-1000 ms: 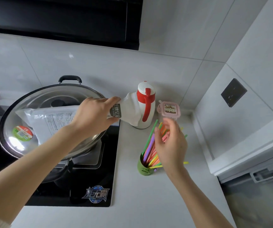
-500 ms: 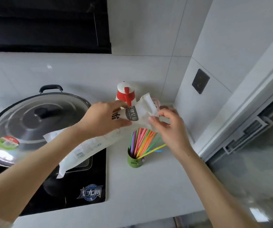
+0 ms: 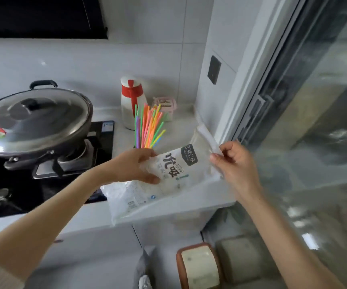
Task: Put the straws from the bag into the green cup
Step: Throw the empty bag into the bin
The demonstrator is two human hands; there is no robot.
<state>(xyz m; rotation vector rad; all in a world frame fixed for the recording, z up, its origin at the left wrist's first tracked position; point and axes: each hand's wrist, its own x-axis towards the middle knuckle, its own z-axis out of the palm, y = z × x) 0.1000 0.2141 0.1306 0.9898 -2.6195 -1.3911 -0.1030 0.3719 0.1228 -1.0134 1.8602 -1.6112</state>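
A lidded wok (image 3: 32, 119) sits on the stove at the left. The left hand (image 3: 133, 167) grips the white bag (image 3: 174, 174) by its side, fingers curled round it, over the counter's front edge. Just behind, the coloured straws (image 3: 147, 126) stand fanned upward, their lower ends hidden by that hand. The right hand (image 3: 234, 163) pinches the bag's top strip between thumb and forefinger.

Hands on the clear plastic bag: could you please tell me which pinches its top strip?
The right hand pinches the top strip of the clear plastic bag; the left hand grips its printed middle.
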